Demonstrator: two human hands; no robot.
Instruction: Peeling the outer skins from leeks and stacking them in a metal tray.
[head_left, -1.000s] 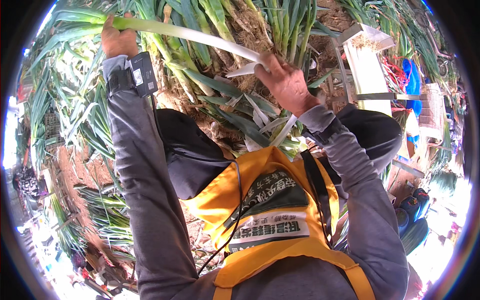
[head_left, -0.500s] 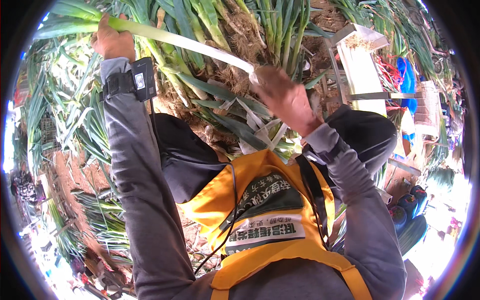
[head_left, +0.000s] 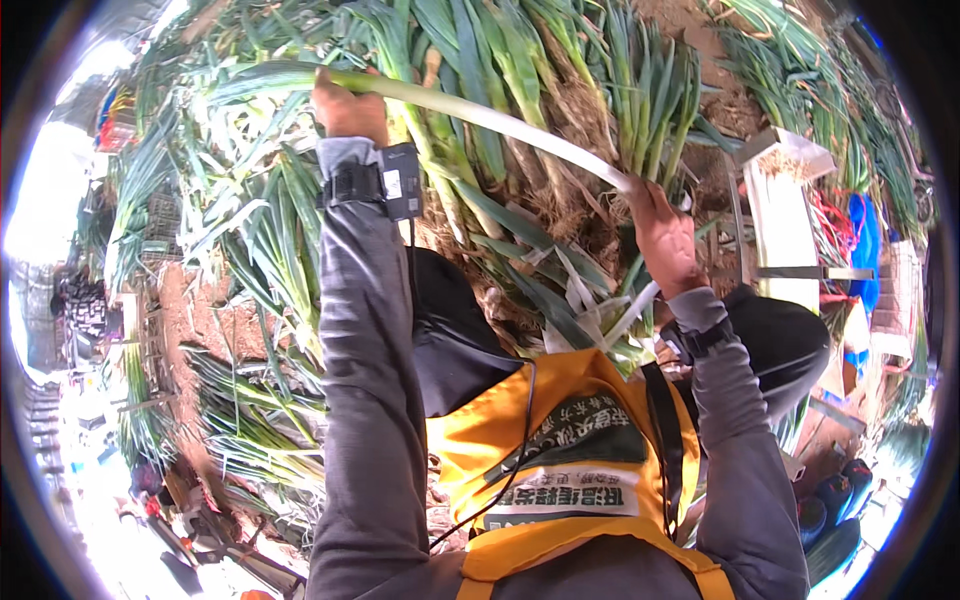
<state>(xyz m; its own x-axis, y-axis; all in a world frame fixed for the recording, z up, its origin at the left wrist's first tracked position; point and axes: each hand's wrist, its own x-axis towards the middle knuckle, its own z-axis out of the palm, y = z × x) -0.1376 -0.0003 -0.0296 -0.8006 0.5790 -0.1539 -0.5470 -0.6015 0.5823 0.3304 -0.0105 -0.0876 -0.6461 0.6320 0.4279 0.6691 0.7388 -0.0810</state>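
A long green onion (head_left: 500, 120) stretches between my two hands, its pale stalk bowed slightly and its green leaves toward the left. My left hand (head_left: 350, 112) is closed around the green part. At the white lower end, my right hand (head_left: 662, 238) has its fingers closed on the stalk, and they hide the root end. Below that hand, a pale strip (head_left: 632, 312) slants down; whether the hand touches it is unclear. Under the held stalk lie several green onions (head_left: 560, 90) with brown, stringy roots. Loose peeled leaves (head_left: 590, 300) are in front of my knees.
A pale metal-framed stand (head_left: 782, 210) with root scraps on top is at the right, next to a blue bag (head_left: 862, 250). More green onions (head_left: 250, 420) cover the ground at the left. My bent knees and yellow apron (head_left: 570, 430) are close below.
The view has shifted, so the scene appears farther right and lower. My right hand, blurred at the stalk's end before, now shows clearly there. Both hands still hold the green onion.
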